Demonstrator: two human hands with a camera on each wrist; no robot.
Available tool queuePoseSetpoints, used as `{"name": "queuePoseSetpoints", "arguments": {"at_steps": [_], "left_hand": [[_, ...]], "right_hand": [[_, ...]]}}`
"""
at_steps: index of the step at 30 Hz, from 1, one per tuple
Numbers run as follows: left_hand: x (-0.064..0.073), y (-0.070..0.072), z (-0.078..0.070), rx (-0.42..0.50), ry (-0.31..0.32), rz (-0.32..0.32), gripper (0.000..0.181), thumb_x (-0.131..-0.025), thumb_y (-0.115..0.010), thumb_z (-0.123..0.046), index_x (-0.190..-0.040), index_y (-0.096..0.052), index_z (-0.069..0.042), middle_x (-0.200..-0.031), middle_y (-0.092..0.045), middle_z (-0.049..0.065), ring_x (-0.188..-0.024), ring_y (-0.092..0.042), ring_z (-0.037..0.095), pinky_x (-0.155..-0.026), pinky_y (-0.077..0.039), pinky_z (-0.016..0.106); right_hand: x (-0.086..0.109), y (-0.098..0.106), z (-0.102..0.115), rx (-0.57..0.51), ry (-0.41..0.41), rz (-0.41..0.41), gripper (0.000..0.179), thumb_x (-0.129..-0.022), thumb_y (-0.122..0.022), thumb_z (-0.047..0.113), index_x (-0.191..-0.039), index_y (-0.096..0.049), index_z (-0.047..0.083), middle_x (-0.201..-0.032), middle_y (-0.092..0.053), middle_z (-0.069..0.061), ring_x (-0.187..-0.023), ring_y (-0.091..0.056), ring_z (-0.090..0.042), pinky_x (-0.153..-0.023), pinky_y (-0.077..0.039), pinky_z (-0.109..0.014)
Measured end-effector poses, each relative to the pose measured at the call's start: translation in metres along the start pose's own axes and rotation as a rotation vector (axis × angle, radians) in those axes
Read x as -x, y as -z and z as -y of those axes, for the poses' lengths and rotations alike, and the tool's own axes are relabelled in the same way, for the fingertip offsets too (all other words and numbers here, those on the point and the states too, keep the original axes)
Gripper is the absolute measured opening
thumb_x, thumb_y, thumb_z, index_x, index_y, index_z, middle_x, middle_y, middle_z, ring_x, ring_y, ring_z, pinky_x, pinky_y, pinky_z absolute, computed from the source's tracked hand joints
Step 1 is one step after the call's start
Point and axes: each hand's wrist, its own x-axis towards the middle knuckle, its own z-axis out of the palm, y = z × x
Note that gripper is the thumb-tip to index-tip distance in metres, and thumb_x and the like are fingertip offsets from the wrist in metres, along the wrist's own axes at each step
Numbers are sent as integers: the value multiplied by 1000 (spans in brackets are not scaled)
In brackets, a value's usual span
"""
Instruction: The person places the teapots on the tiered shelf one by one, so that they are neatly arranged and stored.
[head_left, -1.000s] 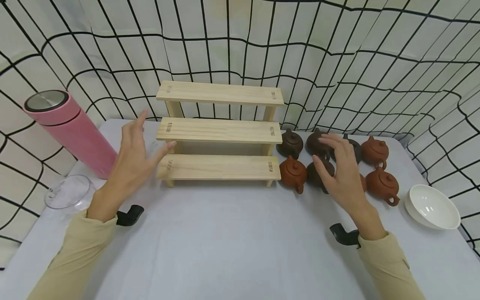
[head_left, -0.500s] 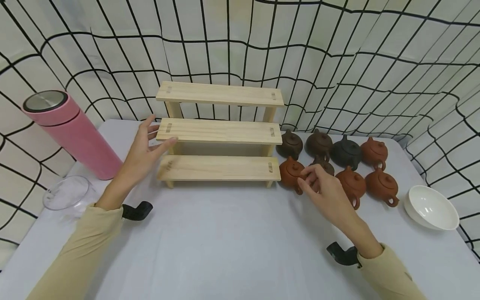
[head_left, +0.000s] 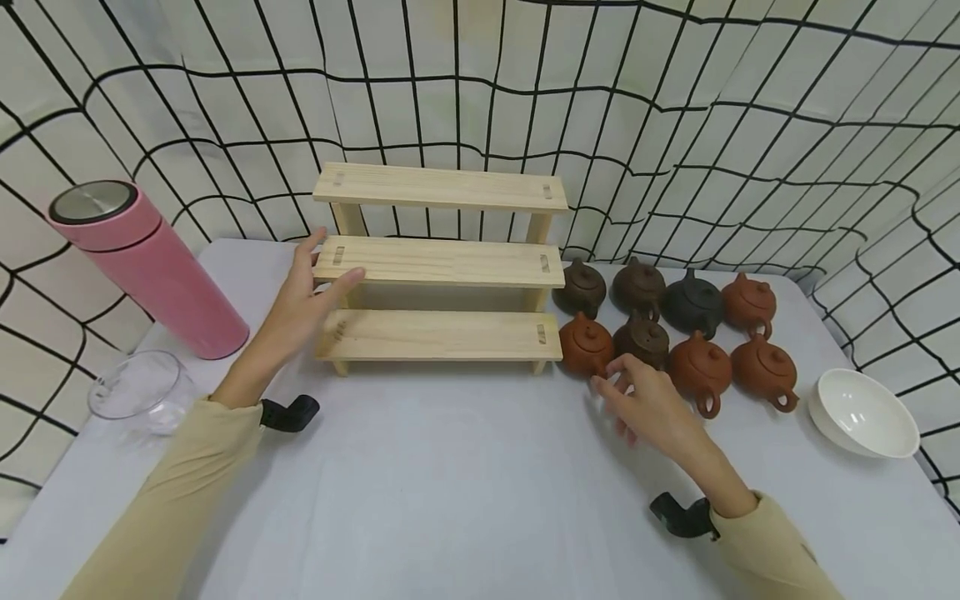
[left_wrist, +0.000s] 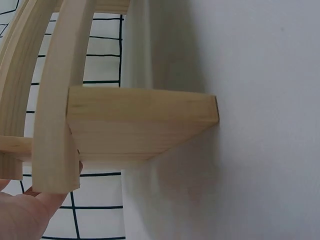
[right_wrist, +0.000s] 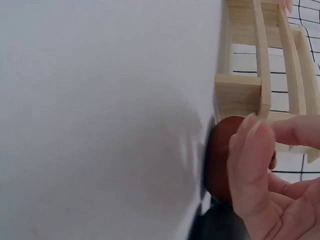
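Observation:
A light wooden three-tier stand (head_left: 438, 262) stands mid-table. My left hand (head_left: 288, 312) grips the left end of its middle shelf, thumb over the front edge; some fingers are hidden behind the wood. Several small clay teapots stand in two rows right of the stand. Closest to my right hand (head_left: 648, 408) is an orange-brown teapot (head_left: 585, 340) at the front left, its near end partly covered by my fingertips. Those fingers are loosely bent, and contact is unclear. Beside it sits a dark brown teapot (head_left: 642, 337). The right wrist view shows the orange-brown teapot (right_wrist: 220, 162) behind my fingers.
A pink flask (head_left: 153, 267) and a clear glass dish (head_left: 138, 387) stand on the left. A white bowl (head_left: 862, 414) sits near the right edge. Black wire mesh (head_left: 457, 92) encloses the back and sides of the white-covered table (head_left: 450, 492).
My left hand has moved right and onto the middle shelf's end. My right hand has come down and left from above the teapots to the front orange-brown one. The teapots stay put.

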Motion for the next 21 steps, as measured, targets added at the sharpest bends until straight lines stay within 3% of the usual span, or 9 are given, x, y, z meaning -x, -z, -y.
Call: {"name": "queuePoseSetpoints", "arguments": {"at_steps": [9,16,21], "left_hand": [[-6,1,4,89,5,55,82,-112,-47,-32,-167,11,-14,-170,-5,26,-154,-18,38,-125,-14,55],[-6,0,3,157,4,71,81,-113,-44,-28,-166,15,-12,-172,8,20,-158,-4,32,-127,-6,50],[-7,-2,1,176,16,78,80,-112,-43,-27,-165,15,-14,-173,9,18,-159,0,30,-127,-4,50]], "right_hand": [[-7,-1,-14,-452,-47,119,37,-110,-52,22,-125,-54,-12,-84,-65,-12,-55,-62,-16,-50,-56,-33],[-6,-9,-19,-670,-84,194,42,-114,-45,29,-126,-54,-11,-93,-66,-8,-64,-64,-13,-59,-57,-29],[-8,-12,-20,-733,-105,203,37,-114,-40,26,-124,-53,-6,-94,-66,-6,-68,-63,-12,-61,-56,-26]]}}
